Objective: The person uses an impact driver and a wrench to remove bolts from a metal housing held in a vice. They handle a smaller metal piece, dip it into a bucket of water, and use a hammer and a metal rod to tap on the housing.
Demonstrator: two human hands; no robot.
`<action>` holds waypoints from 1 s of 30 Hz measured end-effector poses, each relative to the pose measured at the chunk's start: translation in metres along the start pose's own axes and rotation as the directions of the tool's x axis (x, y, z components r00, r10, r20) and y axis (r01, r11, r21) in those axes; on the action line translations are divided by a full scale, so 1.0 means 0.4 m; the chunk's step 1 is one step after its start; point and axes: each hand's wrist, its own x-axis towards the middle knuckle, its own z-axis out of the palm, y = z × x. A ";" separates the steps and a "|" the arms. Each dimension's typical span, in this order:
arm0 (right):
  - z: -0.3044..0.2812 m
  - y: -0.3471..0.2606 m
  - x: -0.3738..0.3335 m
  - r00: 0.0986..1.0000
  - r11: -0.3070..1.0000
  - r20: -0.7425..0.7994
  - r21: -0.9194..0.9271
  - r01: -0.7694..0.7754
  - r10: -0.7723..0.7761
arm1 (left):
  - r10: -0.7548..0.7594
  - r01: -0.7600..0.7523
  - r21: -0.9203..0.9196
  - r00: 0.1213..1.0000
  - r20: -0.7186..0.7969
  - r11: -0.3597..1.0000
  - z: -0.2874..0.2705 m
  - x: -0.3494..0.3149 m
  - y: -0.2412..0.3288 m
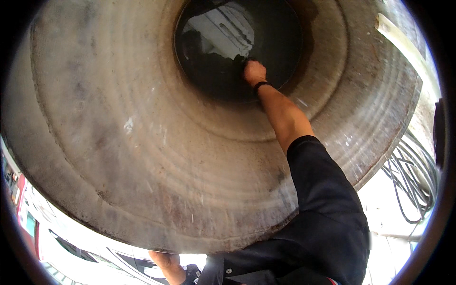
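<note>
The right hand (255,71), curled (contents indiscernible), reached to dark water (280,42) inside the wide, round, brown-grey vessel (118,142) before the person; the left hand (165,260), grip hidden, lay at its rim; the next move apparently called for balance.

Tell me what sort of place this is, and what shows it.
Probably an outdoor yard or vehicle wash area: there is a large, deep drum with water at its bottom, a coil of dark hose or cable, and what looks like a white vehicle.
</note>
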 end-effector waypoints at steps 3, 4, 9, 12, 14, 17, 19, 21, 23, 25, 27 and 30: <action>-0.022 0.000 0.012 0.995 0.991 -0.013 0.087 -0.097 0.099 | 0.034 -0.036 0.061 0.999 0.031 0.997 -0.018 0.011 0.001; -0.033 -0.008 0.014 0.997 0.994 0.011 0.071 -0.078 0.077 | 0.043 -0.049 0.085 0.997 0.066 0.995 -0.025 0.014 0.011; -0.112 -0.034 -0.026 0.998 0.982 -0.004 0.179 -0.063 0.065 | 0.018 -0.043 0.132 0.983 0.184 0.990 0.012 -0.023 0.043; -0.213 -0.078 -0.074 0.999 0.953 -0.025 0.300 0.032 -0.026 | 0.025 -0.061 0.101 0.946 0.322 0.993 0.011 -0.042 0.062; -0.315 -0.101 -0.127 0.988 0.899 -0.052 0.411 0.152 -0.144 | 0.025 -0.066 0.103 0.932 0.362 0.992 -0.005 -0.049 0.073; -0.482 -0.132 -0.217 0.935 0.721 -0.063 0.619 0.311 -0.349 | 0.058 -0.124 0.121 0.895 0.441 0.985 -0.026 -0.052 0.091; -0.621 -0.162 -0.309 0.859 0.598 -0.076 0.687 0.414 -0.507 | 0.072 -0.155 0.126 0.862 0.502 0.980 -0.046 -0.049 0.110; -0.815 -0.201 -0.475 0.778 0.487 -0.071 0.744 0.458 -0.624 | 0.099 -0.213 0.122 0.793 0.601 0.969 -0.067 -0.055 0.137; -0.950 -0.197 -0.633 0.754 0.365 -0.050 0.853 0.373 -0.655 | 0.111 -0.276 0.142 0.728 0.677 0.951 -0.057 -0.078 0.178; -1.068 -0.158 -0.800 0.722 0.304 -0.134 0.844 0.442 -0.678 | 0.138 -0.382 0.164 0.649 0.748 0.910 -0.039 -0.110 0.183; -1.144 -0.109 -1.004 0.666 0.206 -0.314 0.788 0.580 -0.677 | 0.212 -0.539 0.119 0.511 0.833 0.834 -0.041 -0.158 0.194; -1.175 -0.044 -1.281 0.677 0.147 -0.419 0.777 0.612 -0.605 | 0.296 -0.763 0.016 0.270 0.916 0.646 -0.035 -0.247 0.204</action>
